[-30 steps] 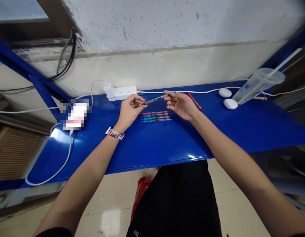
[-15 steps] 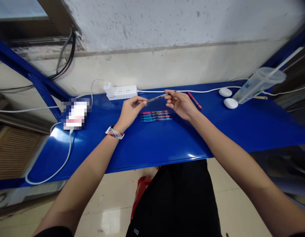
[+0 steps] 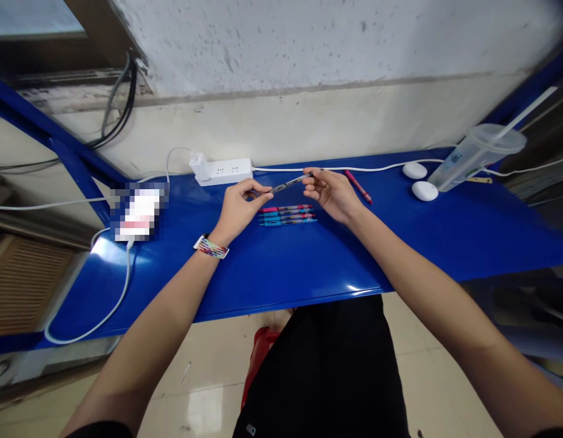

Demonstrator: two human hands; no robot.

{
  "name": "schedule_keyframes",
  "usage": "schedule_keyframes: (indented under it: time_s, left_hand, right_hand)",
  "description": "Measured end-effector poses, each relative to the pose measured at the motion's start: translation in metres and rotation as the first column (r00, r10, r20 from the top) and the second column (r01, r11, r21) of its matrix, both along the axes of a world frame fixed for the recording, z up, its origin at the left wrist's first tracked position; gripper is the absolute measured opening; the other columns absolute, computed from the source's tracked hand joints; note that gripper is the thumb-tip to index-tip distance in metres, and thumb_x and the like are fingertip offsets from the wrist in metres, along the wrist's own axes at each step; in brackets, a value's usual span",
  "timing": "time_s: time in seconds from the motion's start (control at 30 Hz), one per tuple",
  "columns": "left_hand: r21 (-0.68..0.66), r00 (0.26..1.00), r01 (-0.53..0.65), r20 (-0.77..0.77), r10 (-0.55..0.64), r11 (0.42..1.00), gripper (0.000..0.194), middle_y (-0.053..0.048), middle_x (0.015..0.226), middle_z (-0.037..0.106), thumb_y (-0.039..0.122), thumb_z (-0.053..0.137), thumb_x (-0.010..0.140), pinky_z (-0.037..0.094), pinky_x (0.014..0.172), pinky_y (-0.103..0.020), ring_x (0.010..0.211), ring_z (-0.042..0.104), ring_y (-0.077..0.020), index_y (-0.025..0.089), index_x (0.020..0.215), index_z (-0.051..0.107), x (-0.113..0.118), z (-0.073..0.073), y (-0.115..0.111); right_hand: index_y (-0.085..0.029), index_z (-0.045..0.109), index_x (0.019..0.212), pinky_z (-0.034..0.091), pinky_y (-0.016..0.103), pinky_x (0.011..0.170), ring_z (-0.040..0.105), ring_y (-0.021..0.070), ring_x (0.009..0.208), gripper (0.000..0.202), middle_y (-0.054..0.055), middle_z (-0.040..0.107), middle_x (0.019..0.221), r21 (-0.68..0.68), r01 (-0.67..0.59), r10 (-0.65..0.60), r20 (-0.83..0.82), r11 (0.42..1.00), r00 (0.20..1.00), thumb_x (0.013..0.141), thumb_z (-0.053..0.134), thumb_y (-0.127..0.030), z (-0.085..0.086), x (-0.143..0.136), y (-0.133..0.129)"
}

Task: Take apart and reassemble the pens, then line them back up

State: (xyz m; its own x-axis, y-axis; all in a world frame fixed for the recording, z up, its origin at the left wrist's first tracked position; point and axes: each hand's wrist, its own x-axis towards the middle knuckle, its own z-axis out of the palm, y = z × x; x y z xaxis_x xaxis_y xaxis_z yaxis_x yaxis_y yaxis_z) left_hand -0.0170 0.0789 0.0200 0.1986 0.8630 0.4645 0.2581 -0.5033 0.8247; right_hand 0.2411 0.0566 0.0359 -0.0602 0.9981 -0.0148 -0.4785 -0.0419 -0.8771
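A slim dark pen [image 3: 288, 184] spans the space between my two hands, held above the blue tabletop and tilted up to the right. My left hand [image 3: 245, 198] pinches its left end between thumb and fingertips, and a patterned band circles that wrist. At the other end, my right hand [image 3: 331, 193] grips the pen with thumb and forefinger, its other fingers curled loosely. Just below lie several pens in a neat stack of rows, among them a pink pen [image 3: 281, 209] at the back and a blue pen [image 3: 288, 222] in front. Another red pen [image 3: 358, 186] lies alone right of my right hand.
Along the wall stands a white power strip [image 3: 229, 171] with a plugged-in charger. A phone [image 3: 140, 213], blurred out, trails a white cable at left. Two white rounded objects, one a white oval case [image 3: 425, 191], sit beside a clear plastic cup [image 3: 464, 159] with a straw.
The pen has turned slightly in my fingers, so a clip-like detail shows near its left end. Both hands keep nearly the same position.
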Motion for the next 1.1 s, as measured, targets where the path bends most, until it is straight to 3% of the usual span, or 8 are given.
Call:
schedule_keyframes:
  time_s: [0.27,0.47,0.73,1.1]
  left_hand:
    - [-0.012,1.000,0.005,0.009,-0.005,1.000,0.007,-0.007,0.101,0.089,0.027,0.089,0.087,0.065,0.086,-0.041,0.089,0.079,-0.0222,0.024,0.090,0.084,0.001,0.001,-0.002]
    - [-0.015,1.000,0.013,0.015,-0.013,1.000,0.007,-0.006,0.099,0.089,0.026,0.089,0.086,0.066,0.087,-0.042,0.088,0.080,-0.0221,0.025,0.091,0.084,0.001,0.000,-0.001]
    - [-0.026,0.999,0.014,0.034,-0.013,1.000,0.008,-0.008,0.105,0.090,0.025,0.090,0.087,0.068,0.094,-0.044,0.095,0.082,-0.0237,0.023,0.092,0.084,0.000,0.000,-0.001]
    - [-0.035,0.996,0.000,0.084,0.003,0.999,0.012,-0.007,0.105,0.089,0.027,0.090,0.086,0.068,0.096,-0.044,0.098,0.082,-0.0242,0.025,0.097,0.085,0.001,0.000,0.001]
  right_hand:
    - [-0.017,0.080,0.109,0.070,0.020,0.078,0.075,0.0108,0.073,0.011,0.003,0.083,0.090,-0.027,-0.005,0.005,0.004,1.000,1.000,0.111,0.073,-0.026,0.001,0.000,0.001]
    - [-0.014,0.082,0.111,0.069,0.021,0.077,0.075,0.0114,0.073,0.017,0.005,0.083,0.089,-0.034,-0.012,0.011,-0.029,0.999,1.000,0.110,0.066,-0.021,0.000,0.001,0.001]
    - [-0.015,0.081,0.118,0.072,0.026,0.080,0.080,0.0174,0.078,0.033,0.008,0.086,0.090,-0.114,-0.060,0.048,-0.101,0.992,0.994,0.109,0.058,-0.037,-0.001,0.007,0.006]
    - [-0.013,0.079,0.126,0.072,0.028,0.083,0.082,0.0166,0.086,0.036,0.010,0.088,0.106,-0.114,-0.195,0.166,-0.227,0.974,0.960,0.107,0.056,-0.032,0.004,0.008,-0.001]
